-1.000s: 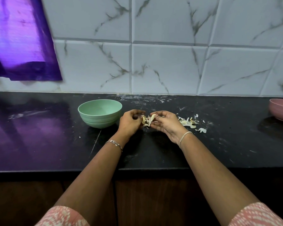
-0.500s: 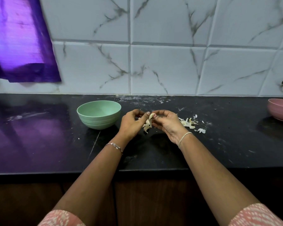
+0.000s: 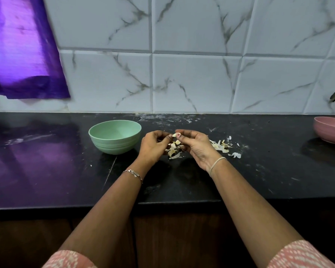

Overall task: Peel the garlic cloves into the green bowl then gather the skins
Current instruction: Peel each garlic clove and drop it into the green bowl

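Observation:
A pale garlic clove (image 3: 174, 135) is pinched between the fingertips of my left hand (image 3: 153, 147) and my right hand (image 3: 194, 145), just above the black counter (image 3: 46, 171). Loose papery skins (image 3: 173, 150) hang and lie under the clove between both hands. The green bowl (image 3: 115, 136) stands on the counter just left of my left hand; its inside looks bare from here. More skins (image 3: 221, 146) lie scattered to the right of my right hand.
A pink bowl (image 3: 331, 131) sits at the far right edge of the counter. A purple cloth (image 3: 23, 55) hangs on the tiled wall at the left. The counter's front edge runs below my forearms.
Both hands have lifted slightly and the clove now shows between the fingertips. More skin hangs loose beneath it than a second ago.

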A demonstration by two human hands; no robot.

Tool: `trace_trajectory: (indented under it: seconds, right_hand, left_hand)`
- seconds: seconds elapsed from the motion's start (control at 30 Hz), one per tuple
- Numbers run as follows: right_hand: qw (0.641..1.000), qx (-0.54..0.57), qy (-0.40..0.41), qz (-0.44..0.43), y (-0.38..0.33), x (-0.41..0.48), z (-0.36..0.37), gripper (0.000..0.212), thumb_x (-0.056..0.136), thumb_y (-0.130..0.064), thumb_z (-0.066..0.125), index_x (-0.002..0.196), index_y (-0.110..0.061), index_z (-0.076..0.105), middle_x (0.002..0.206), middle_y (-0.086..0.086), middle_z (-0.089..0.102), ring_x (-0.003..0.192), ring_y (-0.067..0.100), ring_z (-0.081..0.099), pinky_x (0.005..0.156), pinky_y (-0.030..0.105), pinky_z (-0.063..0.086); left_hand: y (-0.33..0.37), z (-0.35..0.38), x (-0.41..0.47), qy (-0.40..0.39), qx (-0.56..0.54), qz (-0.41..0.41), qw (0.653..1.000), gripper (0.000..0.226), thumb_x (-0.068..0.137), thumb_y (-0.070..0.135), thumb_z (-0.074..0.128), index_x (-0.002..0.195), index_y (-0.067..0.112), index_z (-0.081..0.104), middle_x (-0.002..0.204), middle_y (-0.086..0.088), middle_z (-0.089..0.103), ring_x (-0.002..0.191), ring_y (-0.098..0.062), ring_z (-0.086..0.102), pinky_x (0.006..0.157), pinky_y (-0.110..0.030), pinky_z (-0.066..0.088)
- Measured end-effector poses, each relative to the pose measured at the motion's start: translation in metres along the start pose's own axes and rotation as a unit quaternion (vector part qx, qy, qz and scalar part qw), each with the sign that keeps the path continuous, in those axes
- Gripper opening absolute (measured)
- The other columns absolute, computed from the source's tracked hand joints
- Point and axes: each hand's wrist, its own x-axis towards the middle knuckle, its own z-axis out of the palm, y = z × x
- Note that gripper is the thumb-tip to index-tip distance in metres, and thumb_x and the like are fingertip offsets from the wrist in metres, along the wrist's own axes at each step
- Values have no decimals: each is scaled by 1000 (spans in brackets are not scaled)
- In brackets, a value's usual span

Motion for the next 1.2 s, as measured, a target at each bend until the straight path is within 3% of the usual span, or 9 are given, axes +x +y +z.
trace_trajectory:
  seconds: [0.1,0.27,0.6,0.7,0.8,0.9,1.0,1.1,1.2]
  right_hand:
    - [999,-17,-10,-25,1,-2,1,17,80,-1,75,95,-8,72,90,10,71,84,14,64,66,20,47]
    - [998,-33,22,-42,2,-1,3,2,88,-9,68,87,-10,70,76,-1,71,65,2,63,61,17,50]
    - [997,-68,23,-27,6,4,2,19,98,-14,55,86,-10,70,75,-1,69,65,6,56,61,17,48]
    - [985,-141,76,-69,8,6,-2,15,96,-17,59,88,-11,70,77,1,65,68,12,58,63,23,50]
    - [939,-292,114,-143,9,5,-6,9,80,-28,79,84,-23,73,95,-3,64,78,14,63,72,27,54]
    - [915,-375,45,-141,9,-2,-6,23,67,-34,88,82,-28,72,93,-5,62,79,12,60,72,26,52]
    - [909,-400,-59,-102,9,-11,-6,31,60,-33,92,81,-25,71,88,-6,69,83,11,65,79,28,53]
    - [889,-439,-79,-108,9,-16,-9,34,61,-37,91,86,-23,71,88,-11,67,86,8,63,80,25,52]
    - [877,-462,-65,-118,10,-17,-11,22,72,-30,84,86,-21,69,81,-13,65,77,4,60,74,23,50]
  left_hand:
    - [0,0,0,6,9,3,1000,9,93,16,62,93,11,70,79,-5,70,62,-11,64,49,-17,49]
    - [2,0,-2,-2,24,21,999,11,97,19,56,91,14,63,82,-4,68,63,-15,64,58,-30,57]
    - [0,2,-2,11,41,30,999,19,97,24,55,78,24,58,78,-6,67,67,-22,64,65,-44,58]
    - [2,-1,-4,48,70,75,994,20,94,26,57,74,26,57,69,1,65,66,-23,64,63,-43,56]
    - [7,-6,-10,90,134,146,976,17,92,26,59,76,25,57,71,7,62,67,-12,59,62,-30,46]
    - [13,-17,-17,134,149,189,961,15,91,21,61,78,25,56,69,14,52,65,-5,49,60,-20,33]
    - [19,-38,-19,156,202,211,944,10,92,21,60,84,16,62,75,6,57,68,-14,49,63,-25,32]
    - [33,-70,-17,178,285,168,927,17,94,28,55,96,15,66,92,-1,63,79,-20,55,65,-30,33]
    - [38,-102,-8,162,396,89,900,22,93,33,53,99,18,68,104,-3,66,98,-26,59,73,-35,44]
